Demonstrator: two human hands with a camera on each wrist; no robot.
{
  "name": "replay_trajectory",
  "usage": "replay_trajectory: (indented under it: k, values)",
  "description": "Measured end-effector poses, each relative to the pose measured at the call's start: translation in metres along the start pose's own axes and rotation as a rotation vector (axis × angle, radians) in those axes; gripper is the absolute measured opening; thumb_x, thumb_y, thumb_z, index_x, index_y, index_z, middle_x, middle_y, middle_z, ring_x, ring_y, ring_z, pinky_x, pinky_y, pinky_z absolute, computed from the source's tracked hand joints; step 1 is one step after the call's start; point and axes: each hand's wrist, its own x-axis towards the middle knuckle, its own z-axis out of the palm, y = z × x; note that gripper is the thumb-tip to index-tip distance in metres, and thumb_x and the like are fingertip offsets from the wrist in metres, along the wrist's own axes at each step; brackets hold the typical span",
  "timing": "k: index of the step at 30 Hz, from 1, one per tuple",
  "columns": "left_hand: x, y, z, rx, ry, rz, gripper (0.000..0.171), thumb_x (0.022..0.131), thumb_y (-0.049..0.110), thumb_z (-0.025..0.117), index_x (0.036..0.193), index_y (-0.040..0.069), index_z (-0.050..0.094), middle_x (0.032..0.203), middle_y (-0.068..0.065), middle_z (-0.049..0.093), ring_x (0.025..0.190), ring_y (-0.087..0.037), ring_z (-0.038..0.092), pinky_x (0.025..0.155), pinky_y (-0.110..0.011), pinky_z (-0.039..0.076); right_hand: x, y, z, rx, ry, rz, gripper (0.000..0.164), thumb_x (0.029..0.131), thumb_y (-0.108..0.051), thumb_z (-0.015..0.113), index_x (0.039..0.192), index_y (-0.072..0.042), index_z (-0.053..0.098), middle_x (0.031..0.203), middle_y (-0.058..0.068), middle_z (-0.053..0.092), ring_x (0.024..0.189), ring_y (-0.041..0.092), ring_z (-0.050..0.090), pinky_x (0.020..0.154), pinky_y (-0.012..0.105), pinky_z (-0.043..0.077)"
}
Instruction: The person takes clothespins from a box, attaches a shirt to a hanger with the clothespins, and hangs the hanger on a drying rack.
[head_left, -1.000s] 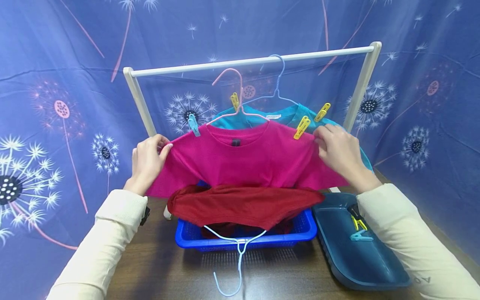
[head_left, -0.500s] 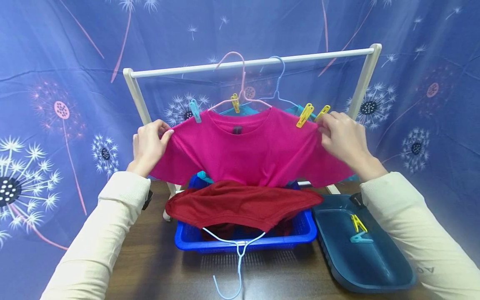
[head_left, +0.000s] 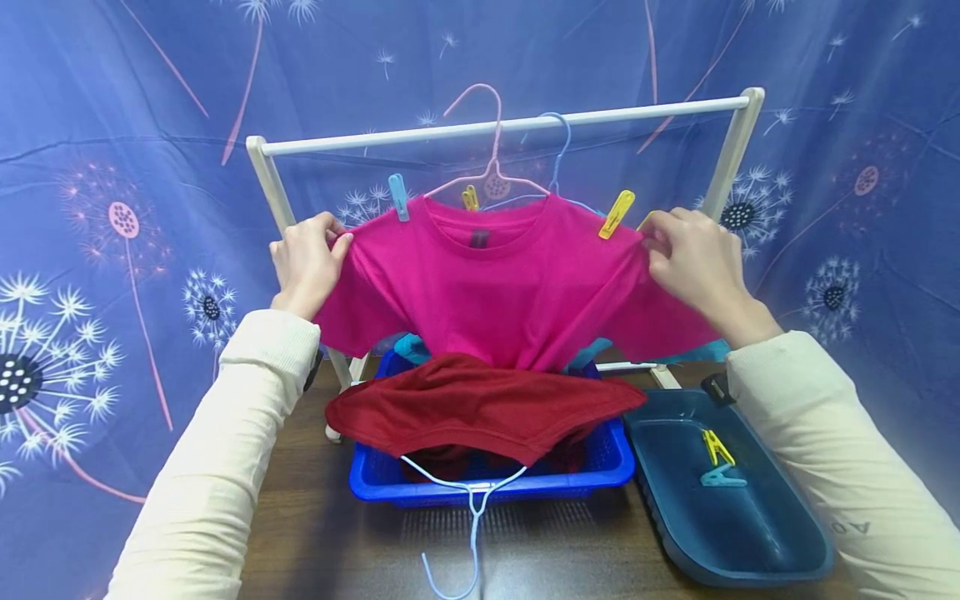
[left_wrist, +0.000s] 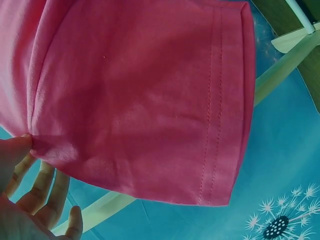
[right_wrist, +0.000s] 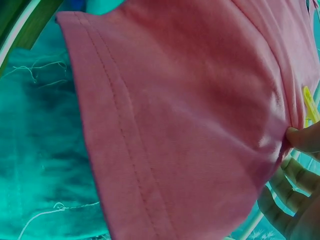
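A magenta T-shirt (head_left: pixel 480 283) hangs on a pink hanger (head_left: pixel 495 158). My left hand (head_left: pixel 306 258) pinches its left shoulder seam between thumb and fingers, and my right hand (head_left: pixel 697 262) pinches the right shoulder. In both wrist views a sleeve hangs below the pinched cloth. A light blue clothespin (head_left: pixel 399 197) clips the shirt's left shoulder, a yellow clothespin (head_left: pixel 617 214) the right. The hanger's open hook rises over the white rail (head_left: pixel 360 140), its tip above the bar. Most of a turquoise shirt (right_wrist: pixel 40 150) on a blue hanger (head_left: pixel 562 150) is hidden behind.
A dark red garment (head_left: pixel 480 408) on a light blue hanger (head_left: pixel 474 533) lies across a blue basket (head_left: pixel 491 493), its hook toward me. To the right, a dark teal tray (head_left: pixel 750 533) holds a yellow clothespin (head_left: pixel 717 448) and a light blue clothespin (head_left: pixel 722 477). A patterned curtain hangs behind.
Both hands have raised the magenta T-shirt and shifted it slightly right. Its hanger hook has gone from near the bar's height to above it. The turquoise shirt's neckline is now covered.
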Motion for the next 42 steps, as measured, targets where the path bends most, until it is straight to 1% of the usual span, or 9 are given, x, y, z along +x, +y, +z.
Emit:
replay_trajectory:
  k: [6, 15, 18, 25, 27, 30, 35, 38, 42]
  values:
    - [0.002, 0.003, 0.001, 0.032, -0.021, -0.023, 0.017, 0.089, 0.022, 0.056, 0.098, 0.011, 0.066, 0.096, -0.012, 0.069, 0.094, -0.032, 0.06, 0.081, -0.052, 0.033, 0.0, 0.0, 0.0, 0.007, 0.006, 0.0, 0.015, 0.081, -0.01, 0.053, 0.088, -0.011, 0.066, 0.072, 0.01, 0.059, 0.069, 0.03, 0.054, 0.051, 0.048, 0.04]
    - [0.0, -0.001, 0.011, 0.039, -0.038, -0.033, 0.015, 0.088, 0.023, 0.058, 0.095, 0.011, 0.065, 0.094, -0.01, 0.069, 0.092, -0.032, 0.061, 0.082, -0.054, 0.032, -0.007, 0.0, 0.003, 0.016, 0.006, 0.0, 0.017, 0.08, -0.01, 0.055, 0.091, -0.011, 0.068, 0.07, 0.01, 0.058, 0.067, 0.029, 0.053, 0.051, 0.048, 0.041]
    - [0.0, -0.002, 0.015, 0.041, -0.045, -0.045, 0.015, 0.088, 0.023, 0.058, 0.095, 0.01, 0.064, 0.095, -0.012, 0.068, 0.093, -0.033, 0.06, 0.083, -0.055, 0.031, -0.01, -0.001, 0.005, 0.026, 0.008, -0.002, 0.017, 0.079, -0.009, 0.056, 0.091, -0.011, 0.068, 0.071, 0.01, 0.058, 0.068, 0.029, 0.053, 0.052, 0.049, 0.041]
    - [-0.003, -0.004, 0.025, 0.109, -0.083, -0.054, 0.016, 0.09, 0.021, 0.055, 0.096, 0.008, 0.062, 0.101, -0.019, 0.065, 0.098, -0.04, 0.058, 0.086, -0.056, 0.03, -0.014, -0.001, 0.009, 0.028, 0.029, -0.018, 0.015, 0.079, -0.01, 0.057, 0.088, -0.01, 0.068, 0.072, 0.01, 0.059, 0.069, 0.028, 0.054, 0.053, 0.05, 0.041]
    - [-0.004, -0.004, 0.029, 0.111, -0.107, -0.055, 0.016, 0.09, 0.019, 0.054, 0.098, 0.006, 0.061, 0.103, -0.02, 0.064, 0.099, -0.04, 0.057, 0.086, -0.056, 0.031, -0.015, 0.0, 0.01, 0.029, 0.035, -0.023, 0.013, 0.079, -0.01, 0.057, 0.087, -0.01, 0.068, 0.073, 0.01, 0.059, 0.069, 0.028, 0.054, 0.053, 0.049, 0.041]
    - [-0.005, -0.005, 0.033, 0.104, -0.167, -0.052, 0.018, 0.09, 0.015, 0.052, 0.101, 0.004, 0.058, 0.106, -0.021, 0.061, 0.103, -0.04, 0.056, 0.086, -0.057, 0.032, -0.018, 0.001, 0.011, 0.033, 0.035, -0.03, 0.013, 0.079, -0.01, 0.058, 0.088, -0.01, 0.068, 0.074, 0.01, 0.06, 0.07, 0.028, 0.053, 0.053, 0.049, 0.041]
    - [-0.007, -0.005, 0.037, 0.112, -0.307, -0.045, 0.028, 0.088, 0.013, 0.049, 0.114, 0.002, 0.05, 0.115, -0.023, 0.054, 0.111, -0.041, 0.051, 0.087, -0.059, 0.033, -0.019, 0.003, 0.012, 0.043, 0.039, -0.055, 0.012, 0.08, -0.009, 0.06, 0.089, -0.009, 0.068, 0.08, 0.011, 0.062, 0.073, 0.029, 0.054, 0.054, 0.049, 0.042]
    - [-0.007, -0.005, 0.037, 0.109, -0.375, -0.035, 0.036, 0.089, 0.015, 0.048, 0.122, 0.002, 0.045, 0.12, -0.024, 0.051, 0.114, -0.042, 0.047, 0.087, -0.06, 0.033, -0.02, 0.004, 0.013, 0.048, 0.041, -0.067, 0.012, 0.08, -0.008, 0.061, 0.09, -0.008, 0.067, 0.08, 0.012, 0.062, 0.073, 0.029, 0.055, 0.054, 0.049, 0.042]
    - [-0.008, -0.004, 0.036, 0.098, -0.402, -0.02, 0.042, 0.088, 0.016, 0.049, 0.127, 0.003, 0.041, 0.122, -0.024, 0.048, 0.116, -0.043, 0.045, 0.089, -0.061, 0.031, -0.02, 0.005, 0.013, 0.05, 0.044, -0.079, 0.012, 0.081, -0.007, 0.061, 0.091, -0.008, 0.067, 0.08, 0.012, 0.062, 0.074, 0.031, 0.056, 0.055, 0.049, 0.043]
